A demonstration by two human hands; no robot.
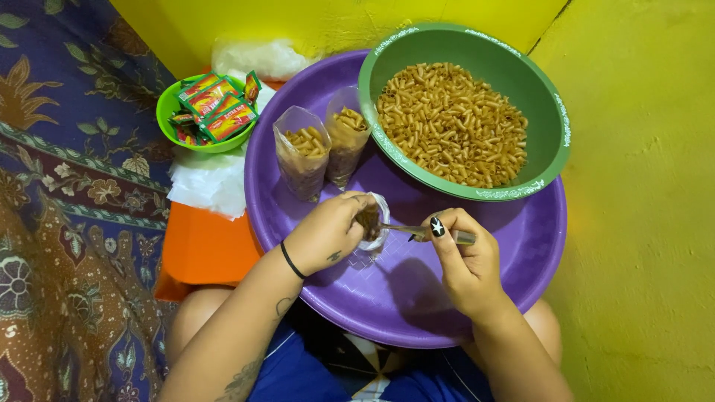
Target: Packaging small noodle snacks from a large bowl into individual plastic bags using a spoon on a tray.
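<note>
Bright, even light; sharp, soft shadows.

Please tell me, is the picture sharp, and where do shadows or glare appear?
Head view: mostly sharp, the pasta in the green bowl is clearly resolved; the right hand casts a soft shadow on the purple tray; the left hand holds a small clear bag, which shows faint glare; the yellow wall is evenly lit.

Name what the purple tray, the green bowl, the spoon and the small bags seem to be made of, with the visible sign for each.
Purple tray: probably plastic, smooth with a soft sheen and even colour.
Green bowl: likely plastic or melamine, glossy, with a pale printed rim pattern.
Spoon: seemingly metal, grey and reflective.
Small bags: thin clear plastic film; the pasta shows through.
</note>
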